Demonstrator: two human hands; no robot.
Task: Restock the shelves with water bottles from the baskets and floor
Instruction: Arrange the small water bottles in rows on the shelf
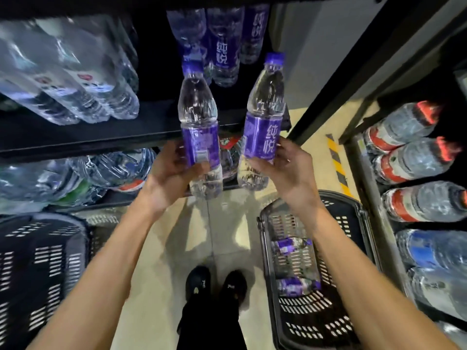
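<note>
My left hand grips a clear water bottle with a purple label and purple cap, upright, in front of the dark shelf. In my right hand is a second purple-labelled bottle, tilted slightly right. Both bottles stand at the shelf's front edge. Further back on that shelf stand three purple-labelled bottles. Below on the floor, a black basket at the right holds two more purple-labelled bottles.
Shrink-wrapped packs of clear bottles fill the shelf's left side and the shelf below. Another black basket sits at lower left. A rack on the right carries red-capped bottles. My shoes stand on the pale floor.
</note>
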